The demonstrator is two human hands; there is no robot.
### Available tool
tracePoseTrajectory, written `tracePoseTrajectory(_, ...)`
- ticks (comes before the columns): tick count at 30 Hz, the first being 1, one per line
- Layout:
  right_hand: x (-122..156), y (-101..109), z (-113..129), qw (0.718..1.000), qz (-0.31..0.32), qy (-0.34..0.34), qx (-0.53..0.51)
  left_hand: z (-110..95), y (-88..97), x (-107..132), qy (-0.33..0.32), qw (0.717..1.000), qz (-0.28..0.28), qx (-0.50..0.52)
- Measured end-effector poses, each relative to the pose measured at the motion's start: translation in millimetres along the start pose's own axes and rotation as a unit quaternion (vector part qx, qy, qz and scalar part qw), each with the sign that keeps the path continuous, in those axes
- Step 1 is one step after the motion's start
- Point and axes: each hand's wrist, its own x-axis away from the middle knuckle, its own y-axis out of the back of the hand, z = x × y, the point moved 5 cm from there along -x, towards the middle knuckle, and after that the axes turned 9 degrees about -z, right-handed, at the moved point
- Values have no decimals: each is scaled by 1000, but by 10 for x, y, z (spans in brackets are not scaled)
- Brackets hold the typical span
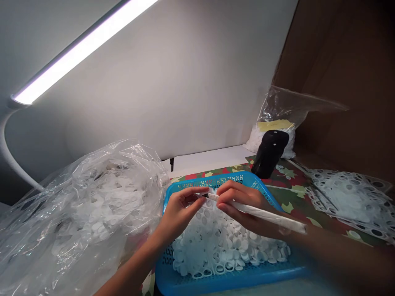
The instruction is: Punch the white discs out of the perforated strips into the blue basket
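Note:
My left hand (182,207) is closed in a pinch above the basket, with thumb and forefinger on the upper edge of a translucent white sheet with round holes (202,234). The sheet seems to hang down over the basket's contents. My right hand (242,201) grips a slim white-wrapped stick tool (271,216) like a pen. Its dark tip meets the left fingertips, and its back end points to the lower right. Below both hands is a blue plastic basket (185,285) holding many small white discs (243,244). The exact contact at the tip is too small to make out.
A clear plastic bag of white pieces (120,193) lies on the left. Several perforated sheets (352,197) are piled at right. Behind the basket stand a black object (270,154) and another filled bag (290,123). A lit lamp (83,51) hangs above left.

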Motion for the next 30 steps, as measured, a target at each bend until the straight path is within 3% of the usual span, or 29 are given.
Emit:
tracePoseTrajectory(9,52,-92,-117,997,69,-37,4,-6,-26,19,-3,1000,18,8)
tracePoseTrajectory(30,43,-40,-105,997,20,-68,16,7,-11,6,-9,1000,3,8)
